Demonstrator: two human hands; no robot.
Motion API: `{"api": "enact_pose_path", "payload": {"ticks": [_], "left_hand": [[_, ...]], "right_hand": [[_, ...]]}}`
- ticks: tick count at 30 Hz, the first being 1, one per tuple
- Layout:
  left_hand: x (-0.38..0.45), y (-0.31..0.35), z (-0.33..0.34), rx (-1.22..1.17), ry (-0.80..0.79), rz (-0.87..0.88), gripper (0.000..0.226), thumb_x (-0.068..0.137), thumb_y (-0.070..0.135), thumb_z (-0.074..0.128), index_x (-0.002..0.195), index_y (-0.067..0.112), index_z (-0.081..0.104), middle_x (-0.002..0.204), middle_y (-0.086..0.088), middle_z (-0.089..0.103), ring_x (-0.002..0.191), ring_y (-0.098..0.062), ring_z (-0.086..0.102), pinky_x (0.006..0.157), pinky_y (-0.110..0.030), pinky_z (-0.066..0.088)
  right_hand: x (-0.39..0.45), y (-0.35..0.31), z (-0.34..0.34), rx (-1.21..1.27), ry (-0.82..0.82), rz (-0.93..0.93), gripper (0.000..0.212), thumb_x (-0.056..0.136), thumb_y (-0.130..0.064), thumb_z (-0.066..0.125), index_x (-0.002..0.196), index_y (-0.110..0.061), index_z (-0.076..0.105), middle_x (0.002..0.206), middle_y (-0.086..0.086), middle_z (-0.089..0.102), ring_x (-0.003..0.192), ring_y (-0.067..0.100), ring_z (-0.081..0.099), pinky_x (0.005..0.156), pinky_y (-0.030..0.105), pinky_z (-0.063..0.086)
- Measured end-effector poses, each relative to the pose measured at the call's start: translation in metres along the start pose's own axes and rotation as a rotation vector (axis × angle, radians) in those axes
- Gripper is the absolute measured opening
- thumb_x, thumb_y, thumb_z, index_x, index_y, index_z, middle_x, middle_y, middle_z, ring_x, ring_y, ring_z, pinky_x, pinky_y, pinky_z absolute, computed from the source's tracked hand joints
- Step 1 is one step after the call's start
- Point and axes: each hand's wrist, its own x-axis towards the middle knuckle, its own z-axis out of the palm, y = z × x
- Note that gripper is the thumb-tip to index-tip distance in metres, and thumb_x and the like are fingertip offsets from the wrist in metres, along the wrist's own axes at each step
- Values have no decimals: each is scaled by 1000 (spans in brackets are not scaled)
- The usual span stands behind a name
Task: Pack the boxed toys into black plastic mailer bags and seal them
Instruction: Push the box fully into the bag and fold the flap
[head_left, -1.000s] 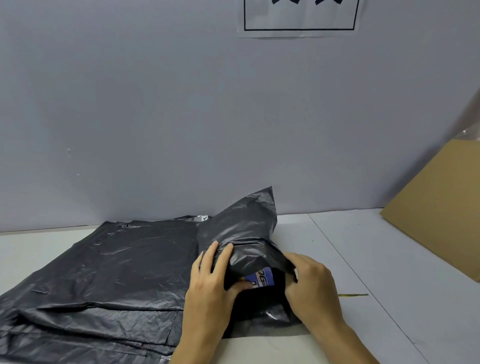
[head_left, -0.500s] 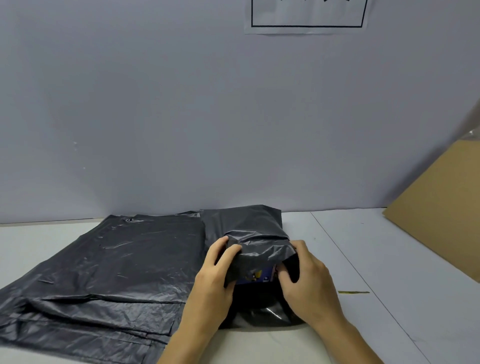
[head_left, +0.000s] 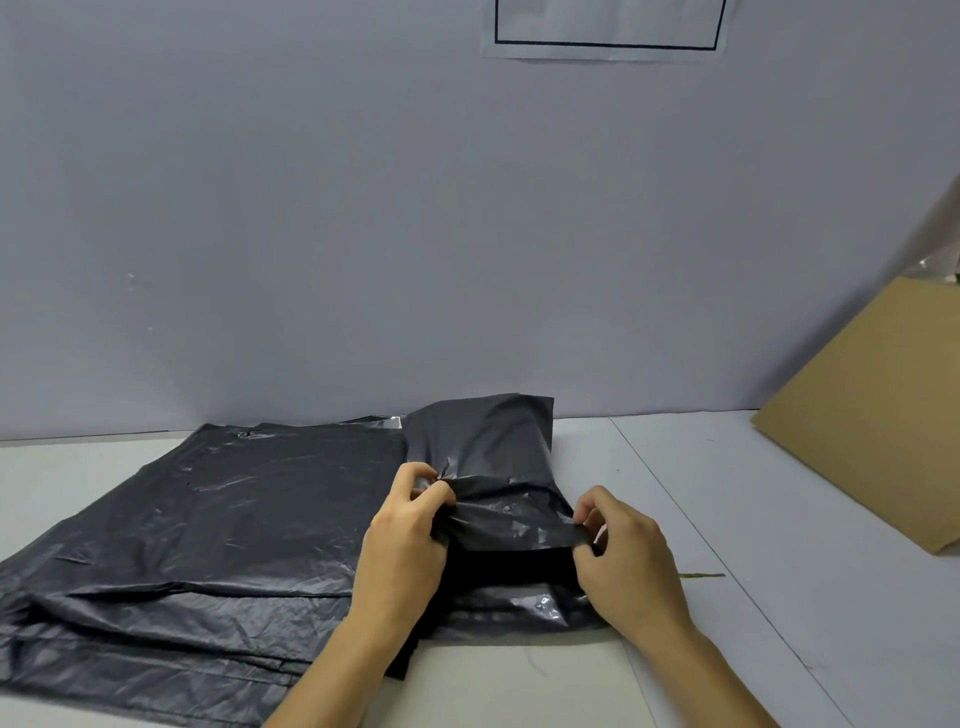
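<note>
Grey wall (head_left: 311, 208) behind pale tabletop (head_left: 779, 519). Left hand (head_left: 402, 540) fingers pinch the left edge of a crinkled black plastic mailer bag (head_left: 498, 467), right hand (head_left: 628, 556) pinches its folded flap's right corner; bag lies mid-table w/ flap folded toward the person. Flat stack of black mailer bags (head_left: 208, 519) just left, brown cardboard sheet (head_left: 883, 415) far right.

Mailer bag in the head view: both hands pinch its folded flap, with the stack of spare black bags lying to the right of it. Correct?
Not quite. The head view shows the stack of spare black bags lying to the left of the mailer bag, not the right. The rest holds: the left hand and right hand both pinch its folded flap.
</note>
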Motion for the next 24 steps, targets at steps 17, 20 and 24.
{"api": "enact_pose_path", "payload": {"ticks": [17,20,24], "left_hand": [[-35,-25,-19,23,-131,70,41,88,-9,54,118,14,71,100,5,57,92,-11,55,76,-29,52],[-37,-22,-21,73,-131,118,38,84,-10,60,114,11,71,93,0,59,85,-17,57,65,-36,54],[-37,-22,-20,111,-107,143,52,79,-13,60,126,10,64,90,0,59,80,-20,56,65,-39,53]], "right_hand": [[5,18,4,189,-79,100,38,78,1,66,82,-35,55,73,-3,61,56,9,53,51,16,45],[2,15,7,105,-55,-23,42,81,-8,68,95,-39,44,87,-12,54,74,3,54,58,19,45],[-3,13,6,63,-19,-225,42,83,-9,69,101,-42,51,102,-25,47,96,-2,52,68,17,45]]}}
